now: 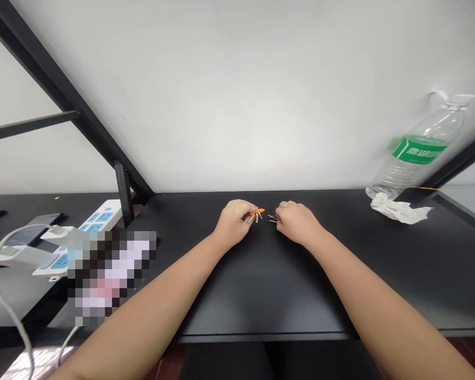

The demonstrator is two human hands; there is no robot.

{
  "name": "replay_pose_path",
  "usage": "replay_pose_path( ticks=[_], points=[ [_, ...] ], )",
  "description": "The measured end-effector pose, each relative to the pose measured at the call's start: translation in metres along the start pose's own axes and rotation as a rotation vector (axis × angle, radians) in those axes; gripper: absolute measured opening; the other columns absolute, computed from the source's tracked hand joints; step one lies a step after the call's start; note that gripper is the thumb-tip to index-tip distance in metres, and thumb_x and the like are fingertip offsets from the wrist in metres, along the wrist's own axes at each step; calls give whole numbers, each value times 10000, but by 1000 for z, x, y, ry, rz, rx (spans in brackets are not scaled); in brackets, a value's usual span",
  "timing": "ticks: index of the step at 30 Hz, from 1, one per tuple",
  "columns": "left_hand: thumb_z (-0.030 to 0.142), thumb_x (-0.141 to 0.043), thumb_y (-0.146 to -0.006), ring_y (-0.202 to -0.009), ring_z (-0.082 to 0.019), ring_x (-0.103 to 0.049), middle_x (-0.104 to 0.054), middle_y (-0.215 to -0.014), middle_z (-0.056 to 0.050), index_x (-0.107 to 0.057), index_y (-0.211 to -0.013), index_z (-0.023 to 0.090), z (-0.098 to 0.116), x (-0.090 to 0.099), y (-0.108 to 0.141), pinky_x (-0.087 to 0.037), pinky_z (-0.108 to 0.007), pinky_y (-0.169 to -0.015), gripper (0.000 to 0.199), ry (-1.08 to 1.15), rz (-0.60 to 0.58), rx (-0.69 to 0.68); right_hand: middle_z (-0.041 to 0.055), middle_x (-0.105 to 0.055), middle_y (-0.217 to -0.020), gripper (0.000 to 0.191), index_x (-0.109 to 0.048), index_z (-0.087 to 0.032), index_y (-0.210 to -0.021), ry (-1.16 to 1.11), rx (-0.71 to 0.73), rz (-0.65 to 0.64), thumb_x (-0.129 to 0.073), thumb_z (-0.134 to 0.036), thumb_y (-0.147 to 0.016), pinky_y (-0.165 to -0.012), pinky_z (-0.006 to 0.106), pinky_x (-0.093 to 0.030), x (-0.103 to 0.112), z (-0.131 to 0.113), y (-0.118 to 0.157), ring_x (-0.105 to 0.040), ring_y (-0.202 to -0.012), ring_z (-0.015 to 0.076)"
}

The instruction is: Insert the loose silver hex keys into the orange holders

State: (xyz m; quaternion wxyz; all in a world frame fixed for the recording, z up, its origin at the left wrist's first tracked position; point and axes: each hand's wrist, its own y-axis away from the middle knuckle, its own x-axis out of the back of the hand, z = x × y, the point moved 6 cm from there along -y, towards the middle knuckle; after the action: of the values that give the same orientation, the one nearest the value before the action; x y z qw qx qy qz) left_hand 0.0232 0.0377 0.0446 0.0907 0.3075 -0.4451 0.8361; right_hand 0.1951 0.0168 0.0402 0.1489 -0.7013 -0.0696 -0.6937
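Observation:
My left hand (236, 220) is closed at the middle of the black desk, toward its back edge. Its fingertips pinch a small orange piece (257, 211) with a pointed end. A few short tan prongs (256, 217) stick out below it; I cannot make out what kind of thing this is. Just to the right, my right hand (295, 220) is closed, with several thin pale pins or sticks (273, 217) jutting from its fingers toward the left hand. A narrow gap separates the two hands. Most of what the right hand grips is hidden by its fingers.
On the right stands a clear plastic bottle (419, 150) with a green label, beside crumpled white tissue (401, 209). A white power strip (108, 214) with plugs and cables lies left, near a pixelated item (114, 274). A black frame (124, 190) rises from the desk's left side.

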Motion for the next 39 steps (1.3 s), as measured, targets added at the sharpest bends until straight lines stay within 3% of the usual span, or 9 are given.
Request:
replay_pose_path(
  ticks=[3,8,19,32,35,39],
  points=[
    [86,-640,-846,-922,-194,-720,-779,-920,-6,-721,-882,235,-1,1,0,-542,-368,-902,174,-10,4,20,38,-671,-864,91,-610,-197,-853,-179,-29,73,-534,-149,-862,-625,281,-343,11,5,3,-575,-728,166],
    [81,-660,-828,-914,-192,-720,-781,-913,-1,-724,-858,233,1,2,-1,-542,-362,-897,167,-30,10,29,-13,-652,-781,40,-592,-209,-842,-454,76,171,-580,-170,-844,-619,246,-343,23,3,8,-536,-672,126],
    [92,-675,-824,-946,-198,-726,-783,-940,-14,-728,-890,231,-2,1,1,-557,-360,-910,163,-67,30,25,1,-611,-739,125,-609,-195,-785,-467,214,229,-549,-118,-863,-627,253,-347,27,-8,12,-510,-664,130],
    [111,-663,-848,-932,-193,-725,-784,-915,-9,-732,-895,229,0,1,0,-555,-373,-928,144,-49,11,-24,26,-631,-775,149,-638,-191,-816,-436,237,274,-549,-134,-921,-651,265,-384,33,-9,15,-543,-687,145],
    [114,-665,-850,-937,-199,-726,-788,-928,-10,-736,-907,233,3,0,0,-549,-386,-941,149,-64,13,-54,38,-673,-841,154,-673,-196,-875,-518,247,309,-545,-162,-955,-703,274,-423,37,-10,16,-591,-746,155],
    [160,-680,-867,-934,-195,-729,-787,-919,-9,-736,-933,242,12,-2,1,-550,-393,-965,120,13,19,-103,16,-687,-834,120,-669,-210,-883,-812,194,275,-583,-245,-960,-684,264,-452,33,-14,14,-606,-712,140]
  ],
)
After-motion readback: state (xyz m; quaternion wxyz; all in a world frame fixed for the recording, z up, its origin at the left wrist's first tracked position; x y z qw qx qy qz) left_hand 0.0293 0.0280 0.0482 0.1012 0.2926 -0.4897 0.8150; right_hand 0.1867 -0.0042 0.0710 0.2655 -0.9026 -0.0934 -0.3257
